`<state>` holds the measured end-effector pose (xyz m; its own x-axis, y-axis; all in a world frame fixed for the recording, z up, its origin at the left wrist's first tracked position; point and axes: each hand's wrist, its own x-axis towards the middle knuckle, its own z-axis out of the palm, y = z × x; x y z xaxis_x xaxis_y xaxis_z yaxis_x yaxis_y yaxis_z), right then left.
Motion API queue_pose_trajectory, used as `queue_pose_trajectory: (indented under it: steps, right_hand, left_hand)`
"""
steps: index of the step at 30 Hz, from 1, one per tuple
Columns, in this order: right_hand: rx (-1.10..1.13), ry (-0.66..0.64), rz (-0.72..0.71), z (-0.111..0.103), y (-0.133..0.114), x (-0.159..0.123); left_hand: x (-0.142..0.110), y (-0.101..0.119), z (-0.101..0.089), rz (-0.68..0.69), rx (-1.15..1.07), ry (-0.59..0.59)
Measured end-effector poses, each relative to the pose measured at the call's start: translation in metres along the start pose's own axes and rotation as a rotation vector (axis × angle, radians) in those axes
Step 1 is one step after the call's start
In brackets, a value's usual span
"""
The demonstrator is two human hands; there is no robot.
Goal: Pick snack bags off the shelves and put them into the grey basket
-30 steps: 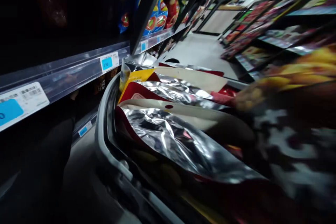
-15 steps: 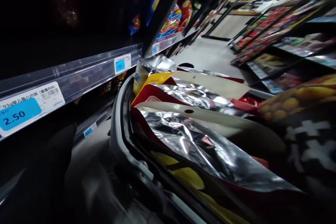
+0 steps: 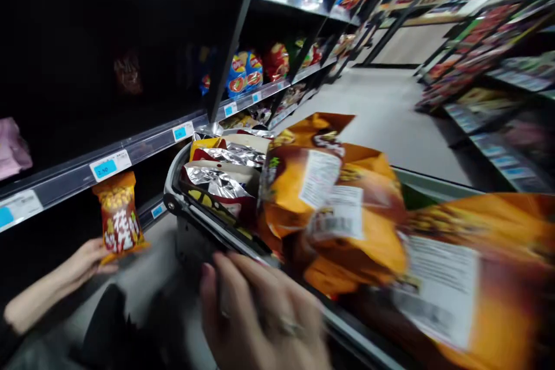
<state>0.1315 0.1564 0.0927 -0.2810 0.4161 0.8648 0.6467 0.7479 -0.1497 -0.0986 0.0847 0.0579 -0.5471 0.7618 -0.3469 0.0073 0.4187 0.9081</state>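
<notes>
At the left, my left hand (image 3: 93, 257) is closed on the lower edge of a small orange and brown snack bag (image 3: 121, 219), held upright just below the shelf edge. My right hand (image 3: 264, 312), blurred and wearing a ring, is over the near rim of a dark bin (image 3: 208, 228) with a grey rim. Its fingers are bent and somewhat apart, with nothing visible in them. Whether it touches the rim is unclear. Larger orange snack bags (image 3: 299, 179) with white labels fill the bin's middle and right. Silver and red packets (image 3: 217, 182) stand at its far left end.
A dark shelf with a price-tag rail (image 3: 147, 150) runs along the left. A pink packet (image 3: 13, 147) sits on it, and blue chip bags (image 3: 245, 72) stand farther along. Pale aisle floor (image 3: 368, 104) stretches ahead, with stocked shelves (image 3: 477, 58) on the right.
My view has pulled back from the bin and shelf edge. Both hands have come into view, the left with the small snack bag. More of the orange bags now show.
</notes>
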Motion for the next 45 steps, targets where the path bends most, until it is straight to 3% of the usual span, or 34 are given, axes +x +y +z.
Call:
queue_pose_trajectory:
  steps: [2, 4, 6, 8, 10, 14, 17, 22, 25, 30, 34, 38, 41, 45]
  right_hand:
    - [0.286, -0.183, 0.079, 0.002, -0.015, 0.004]
    - [0.650, -0.464, 0.333, 0.002, -0.026, 0.006]
    - [1.107, -0.690, 0.540, -0.002, -0.033, 0.008]
    - [1.539, -0.768, 0.638, -0.009, -0.039, 0.011]
    - [1.731, -0.711, 0.713, -0.016, -0.045, 0.014]
    - [1.624, -0.507, 0.801, -0.021, -0.061, 0.015]
    - [1.627, -0.476, 0.807, -0.020, -0.072, 0.011]
    - [1.614, -0.476, 0.822, -0.015, -0.083, 0.004]
    - [1.648, -0.331, 0.931, -0.009, -0.082, 0.003]
    - [1.702, -0.011, 1.091, -0.004, -0.080, 0.005]
    - [1.713, 0.081, 1.169, -0.006, -0.087, 0.004]
    - [1.709, 0.169, 1.225, -0.007, -0.094, 0.001]
    - [1.710, 0.210, 1.205, -0.009, -0.094, 0.001]
    - [1.678, 0.261, 1.208, -0.013, -0.089, 0.004]
  left_hand:
    - [-0.049, -0.017, -0.008, -0.036, -0.100, -0.104]
    - [-0.089, -0.028, -0.011, -0.063, -0.223, -0.272]
    - [-0.116, -0.027, -0.009, -0.058, -0.256, -0.461]
    - [-0.131, -0.015, -0.003, -0.015, -0.203, -0.597]
    - [-0.137, 0.001, 0.007, 0.088, -0.147, -0.590]
    - [-0.140, 0.016, 0.029, 0.334, -0.131, -0.290]
    - [-0.140, 0.008, 0.035, 0.300, -0.179, -0.194]
    - [-0.136, -0.010, 0.027, 0.268, -0.094, -0.103]
    - [-0.134, -0.009, 0.022, 0.335, -0.159, -0.031]
    - [-0.136, -0.005, 0.024, 0.378, -0.221, -0.017]
    - [-0.143, -0.010, 0.026, 0.402, -0.220, 0.164]
    - [-0.151, -0.016, 0.028, 0.477, -0.081, 0.302]
    - [-0.151, -0.019, 0.032, 0.498, -0.123, 0.294]
    - [-0.142, -0.021, 0.036, 0.477, -0.309, 0.045]
